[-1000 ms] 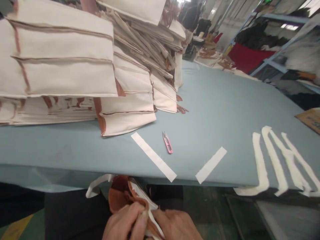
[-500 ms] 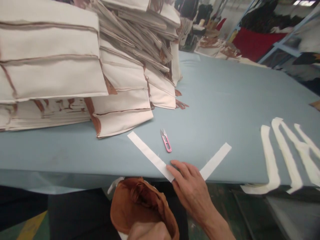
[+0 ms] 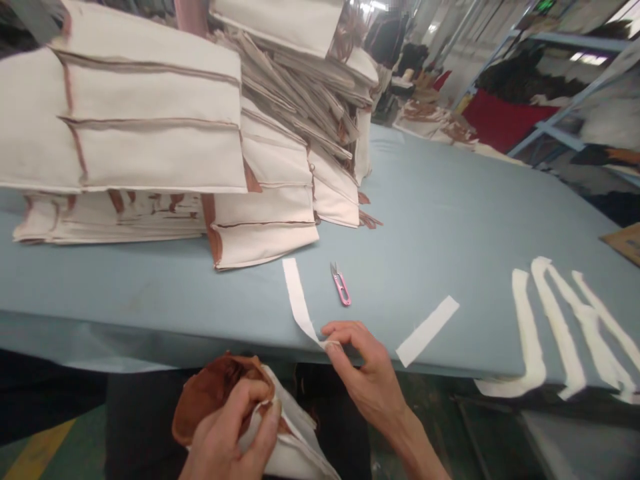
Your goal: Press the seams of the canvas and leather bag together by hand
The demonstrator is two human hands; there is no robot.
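Low at the table's front, my left hand (image 3: pixel 235 423) pinches the edge of a cream cloth bag (image 3: pixel 300 443) with a brown lining (image 3: pixel 200 400). The bag's mouth faces up, over my lap. My right hand (image 3: pixel 367 367) pinches the near end of a white fabric strip (image 3: pixel 297 293) between thumb and fingers; the strip curves away along the table. A second white strip (image 3: pixel 428 331) lies flat to the right of that hand. Pink-handled thread snips (image 3: pixel 342 287) rest on the table just beyond my right hand, blades pointing away.
Tall stacks of cream cloth pieces with brown trim (image 3: pixel 165 157) fill the left of the blue-grey table (image 3: pixel 450 220). Several long off-white strips (image 3: pixel 530 333) hang over the front edge at right. A blue shelf frame (image 3: pixel 555 133) holding red cloth stands behind.
My right hand has gone from lying over the left strip to pinching its end, which is now lifted and bent. My left hand has come up to the bag's edge, and the bag has turned.
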